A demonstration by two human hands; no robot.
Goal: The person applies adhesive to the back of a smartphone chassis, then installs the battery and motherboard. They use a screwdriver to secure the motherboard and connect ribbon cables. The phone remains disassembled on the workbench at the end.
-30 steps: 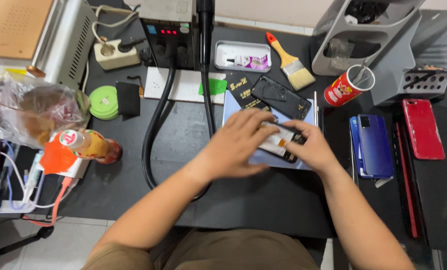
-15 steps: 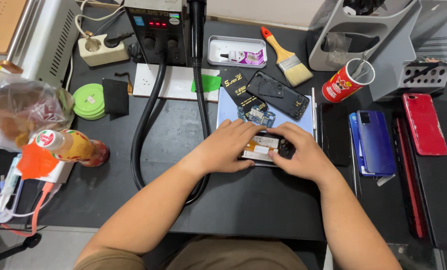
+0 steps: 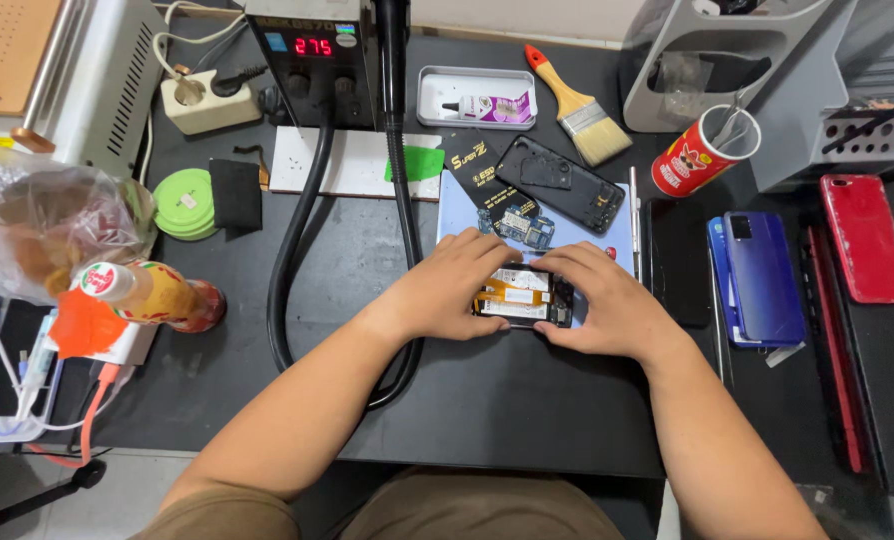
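Both hands close around an opened phone (image 3: 523, 297) that lies flat on a pale blue work mat (image 3: 619, 232) near the middle of the black bench (image 3: 527, 410). The left hand (image 3: 447, 285) grips its left end with curled fingers, thumb low along the near edge; the right hand (image 3: 607, 305) cups the right end, fingers arched over the top edge and thumb pressed to the near side. Neither hand is spread flat; both are clamped on the phone's body. Between them the phone's inside shows: a dark frame, an orange flex ribbon and a pale, glossy battery label. Just behind it lie a small bluish circuit board (image 3: 519, 224), a black packet with gold lettering (image 3: 479, 172) and a matte black back cover (image 3: 561, 184) with cutouts. Farther back sit a wooden-handled brush (image 3: 575, 104) with pale bristles and a shallow metal tray (image 3: 475, 96). A thick black ribbed hose (image 3: 292, 250) curves down the bench to the left. On the right rest a glossy blue phone (image 3: 762, 275) and a red phone (image 3: 867, 238).
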